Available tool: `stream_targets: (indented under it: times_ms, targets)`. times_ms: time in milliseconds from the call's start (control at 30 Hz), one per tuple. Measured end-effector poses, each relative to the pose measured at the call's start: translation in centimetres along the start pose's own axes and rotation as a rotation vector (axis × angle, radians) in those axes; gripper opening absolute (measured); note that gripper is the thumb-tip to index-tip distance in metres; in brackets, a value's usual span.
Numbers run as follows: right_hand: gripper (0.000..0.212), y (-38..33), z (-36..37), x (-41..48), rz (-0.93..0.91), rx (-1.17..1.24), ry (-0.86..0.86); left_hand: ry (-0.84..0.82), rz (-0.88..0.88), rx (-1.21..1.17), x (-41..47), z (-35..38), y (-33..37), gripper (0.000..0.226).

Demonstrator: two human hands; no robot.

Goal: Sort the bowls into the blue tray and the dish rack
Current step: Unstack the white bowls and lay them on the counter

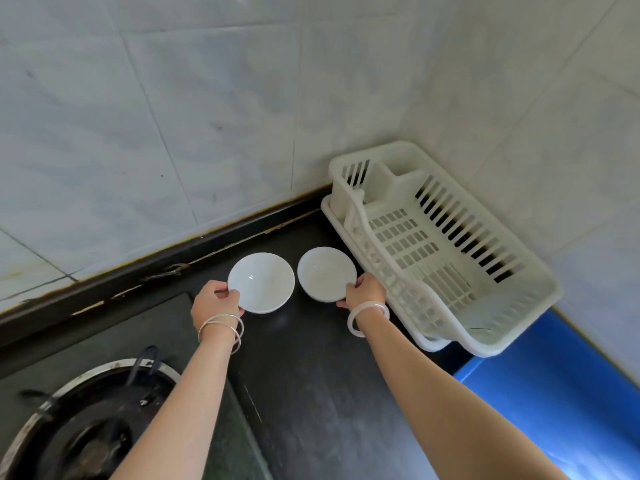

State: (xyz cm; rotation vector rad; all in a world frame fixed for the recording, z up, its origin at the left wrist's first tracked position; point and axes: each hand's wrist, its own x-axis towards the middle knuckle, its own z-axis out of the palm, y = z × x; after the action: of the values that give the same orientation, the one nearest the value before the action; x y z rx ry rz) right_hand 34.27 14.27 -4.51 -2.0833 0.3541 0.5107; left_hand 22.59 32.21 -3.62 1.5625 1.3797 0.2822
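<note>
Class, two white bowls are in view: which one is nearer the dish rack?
The bowl gripped by the right hand, beside the dish rack; the other bowl, in the left hand, is farther off.

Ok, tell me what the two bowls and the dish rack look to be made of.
Left bowl and right bowl: smooth glossy white with small bright glints, probably glazed ceramic, possibly opal glass. Dish rack: off-white, duller finish, moulded slots and rounded rim, so most likely plastic.
</note>
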Motion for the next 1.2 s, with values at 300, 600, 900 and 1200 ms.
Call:
stream_targets:
  times_ms: [300, 600, 900, 1200]
  targets:
    - [0.01, -0.5, 0.9, 1.2, 0.102, 0.202, -0.078, -0.024, -0.107, -0.193, 0.6, 0.6, -0.3, 0.023]
    - [0.047, 1.9, 0.7, 0.5, 0.15, 0.632, -0.206, -0.216, -0.332, -0.655, -1.2, 0.7, -2.4, 0.037]
    - [0.047, -1.5, 2.6, 2.1, 0.158, 0.701, -0.227, -0.118, -0.373, -0.742, 0.4, 1.9, -0.1, 0.033]
    - [0.046, -4.5, 4.7, 4.4, 0.141, 0.735, -0.246, -0.089, -0.364, -0.806, 2.2, 3.1, 1.7, 0.035]
